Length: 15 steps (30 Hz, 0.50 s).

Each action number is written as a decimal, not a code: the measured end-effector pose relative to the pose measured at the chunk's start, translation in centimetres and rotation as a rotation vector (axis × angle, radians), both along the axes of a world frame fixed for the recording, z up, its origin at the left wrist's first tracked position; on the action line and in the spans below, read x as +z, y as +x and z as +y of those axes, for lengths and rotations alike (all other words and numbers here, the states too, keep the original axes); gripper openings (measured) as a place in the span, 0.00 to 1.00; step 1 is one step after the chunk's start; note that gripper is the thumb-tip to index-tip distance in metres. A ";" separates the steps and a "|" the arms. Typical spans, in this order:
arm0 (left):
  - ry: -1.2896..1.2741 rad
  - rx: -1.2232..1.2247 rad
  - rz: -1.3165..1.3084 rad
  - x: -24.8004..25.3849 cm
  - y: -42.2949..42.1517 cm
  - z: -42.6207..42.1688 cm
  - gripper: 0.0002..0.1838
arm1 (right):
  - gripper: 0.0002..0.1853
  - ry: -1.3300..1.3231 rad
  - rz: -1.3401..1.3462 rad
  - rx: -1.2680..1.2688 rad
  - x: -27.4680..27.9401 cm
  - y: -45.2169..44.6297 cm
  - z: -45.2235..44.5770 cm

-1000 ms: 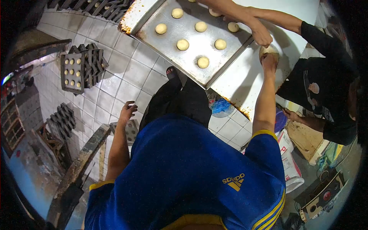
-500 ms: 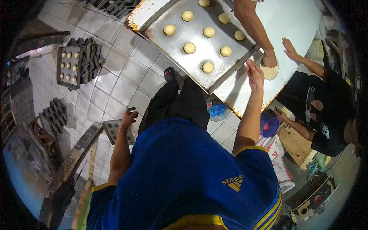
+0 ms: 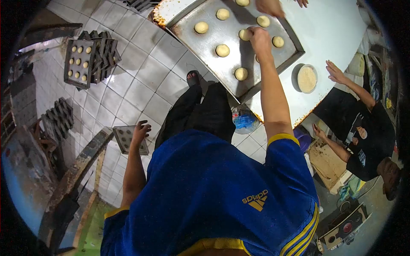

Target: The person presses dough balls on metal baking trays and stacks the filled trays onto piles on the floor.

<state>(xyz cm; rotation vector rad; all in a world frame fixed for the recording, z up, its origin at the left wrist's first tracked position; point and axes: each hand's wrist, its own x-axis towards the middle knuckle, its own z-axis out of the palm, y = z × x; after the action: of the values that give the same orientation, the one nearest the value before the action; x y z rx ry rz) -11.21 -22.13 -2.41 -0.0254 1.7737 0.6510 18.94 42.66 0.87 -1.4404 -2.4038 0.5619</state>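
Note:
A metal tray (image 3: 209, 34) with several round dough balls lies on the white table. My right hand (image 3: 259, 42) is over the tray, its fingertips bunched together at one dough ball (image 3: 244, 35); what they hold, if anything, is hidden. Away from the table, my left hand (image 3: 141, 131) hangs with its fingers apart and holds nothing. A bowl of pale crumbs (image 3: 307, 79) stands on the table to the right of the tray.
A co-worker's blurred hand (image 3: 270, 7) is above the tray's far side. Another person (image 3: 363, 128) in black is at the right. Stacked trays (image 3: 77, 64) stand on the left floor. The table's rusty edge (image 3: 314, 106) runs near that person.
My right hand has moved from the bowl over to the tray. The co-worker's hand has left the bowl for the tray's far side. My left hand still hangs empty.

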 end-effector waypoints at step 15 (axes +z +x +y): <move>-0.035 -0.023 -0.026 -0.1 1.0 1.8 0.28 | 0.31 0.118 0.017 -0.012 1.2 6.2 -2.8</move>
<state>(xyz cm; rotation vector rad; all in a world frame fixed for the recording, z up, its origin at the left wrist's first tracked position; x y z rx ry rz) -10.18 -20.30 -2.49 -0.0373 1.7575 0.5998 25.12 39.88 2.04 -1.3938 -2.3705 0.4198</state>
